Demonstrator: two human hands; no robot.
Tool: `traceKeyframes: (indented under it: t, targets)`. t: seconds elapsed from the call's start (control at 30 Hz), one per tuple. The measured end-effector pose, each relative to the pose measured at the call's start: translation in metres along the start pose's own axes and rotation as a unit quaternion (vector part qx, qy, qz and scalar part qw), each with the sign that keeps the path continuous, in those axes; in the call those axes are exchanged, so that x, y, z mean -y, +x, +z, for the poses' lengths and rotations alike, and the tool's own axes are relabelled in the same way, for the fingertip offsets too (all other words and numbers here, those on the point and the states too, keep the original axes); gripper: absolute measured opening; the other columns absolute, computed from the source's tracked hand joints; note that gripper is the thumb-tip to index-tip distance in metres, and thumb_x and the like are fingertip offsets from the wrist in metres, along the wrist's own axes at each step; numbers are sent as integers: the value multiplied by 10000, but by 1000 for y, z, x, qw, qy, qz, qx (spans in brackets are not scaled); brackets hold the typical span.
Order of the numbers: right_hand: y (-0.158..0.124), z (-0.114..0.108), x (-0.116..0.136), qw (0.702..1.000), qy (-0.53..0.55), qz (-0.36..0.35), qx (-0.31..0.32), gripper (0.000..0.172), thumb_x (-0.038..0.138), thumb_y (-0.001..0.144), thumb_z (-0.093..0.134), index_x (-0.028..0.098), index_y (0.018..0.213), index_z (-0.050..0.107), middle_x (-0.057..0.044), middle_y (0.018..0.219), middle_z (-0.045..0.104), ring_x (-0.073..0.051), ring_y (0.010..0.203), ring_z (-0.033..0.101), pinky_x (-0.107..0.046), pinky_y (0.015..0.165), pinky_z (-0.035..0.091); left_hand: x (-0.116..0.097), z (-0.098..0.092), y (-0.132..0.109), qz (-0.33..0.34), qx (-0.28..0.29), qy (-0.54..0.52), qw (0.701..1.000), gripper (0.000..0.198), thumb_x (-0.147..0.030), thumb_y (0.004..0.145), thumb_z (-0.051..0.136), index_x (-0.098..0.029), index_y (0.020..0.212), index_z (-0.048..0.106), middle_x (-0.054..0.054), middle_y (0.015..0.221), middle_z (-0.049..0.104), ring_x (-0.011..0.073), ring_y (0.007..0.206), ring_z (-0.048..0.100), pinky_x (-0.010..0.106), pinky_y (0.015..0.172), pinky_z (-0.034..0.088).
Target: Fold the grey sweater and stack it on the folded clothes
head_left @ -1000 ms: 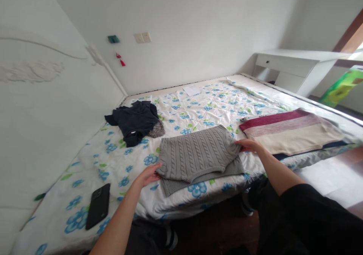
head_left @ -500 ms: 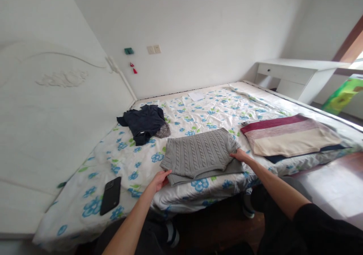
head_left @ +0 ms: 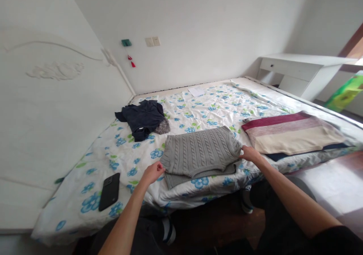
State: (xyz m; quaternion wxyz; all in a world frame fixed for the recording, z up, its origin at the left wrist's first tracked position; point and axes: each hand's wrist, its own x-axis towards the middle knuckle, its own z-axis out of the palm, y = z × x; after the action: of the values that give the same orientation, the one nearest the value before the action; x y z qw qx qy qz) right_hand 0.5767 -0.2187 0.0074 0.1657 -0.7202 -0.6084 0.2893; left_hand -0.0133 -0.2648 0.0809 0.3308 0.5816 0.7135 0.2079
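In the head view, the left hand (head_left: 152,173) curls its fingers (head_left: 161,166) together at the lower-left edge of a grey cable-knit sweater (head_left: 198,153). The right hand (head_left: 251,153) presses its fingers together at the right edge; whether either pinches, I cannot tell. The sweater lies folded on a floral quilt (head_left: 181,115), beside a striped sweater (head_left: 292,132).

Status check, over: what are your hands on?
Right hand on the right edge of folded grey cable-knit sweater. Left hand at its left edge. Black smartphone off left; maroon-and-cream striped knit right.
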Motion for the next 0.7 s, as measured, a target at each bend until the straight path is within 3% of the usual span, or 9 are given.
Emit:
traceKeyframes:
  t: [0.07,0.13,0.27,0.37,0.53,0.7]
  targets:
    - [-8,-3,11,996,-76,-40,-36,374,169,773,868,202,1142,816,-193,1175,835,-439,1221,783,-456,1036,587,-12,8,-2,69,16,25,997,199,-370,748,863,-296,758,678,3,713,653,287,828,689,336,823,508]
    - [-17,-2,25,987,-121,-100,-22,398,165,839,818,198,1236,811,-175,1269,821,-372,1207,782,-393,1041,563,-24,22,-2,126,62,50,989,143,-388,797,830,-290,818,729,3,721,645,268,776,648,347,818,493]
    - [-30,11,57,960,-129,-218,121,381,136,855,799,220,1226,822,-102,1204,829,-289,1120,780,-333,1003,548,-42,56,4,210,137,94,963,138,-365,830,822,-281,939,806,35,849,706,278,836,672,370,862,497]
    - [-33,29,78,933,-162,-265,182,409,111,826,810,223,1219,827,-93,1223,823,-288,1145,773,-316,990,548,-50,78,10,248,185,133,942,202,-329,821,841,-296,1020,838,65,1003,757,309,969,713,379,904,512]
    - [-36,51,102,911,-240,-268,200,501,67,809,789,193,1293,810,-139,1293,813,-317,1178,785,-307,937,560,-59,98,11,279,202,193,919,246,-261,829,816,-294,1072,831,94,1160,780,338,1111,724,388,956,527]
    - [-40,44,118,911,-265,-234,212,430,125,891,768,204,1310,826,-131,1276,846,-318,1225,799,-299,947,566,-66,89,7,290,203,260,899,243,-182,890,687,-279,1074,813,85,1140,796,298,1057,738,364,910,539]
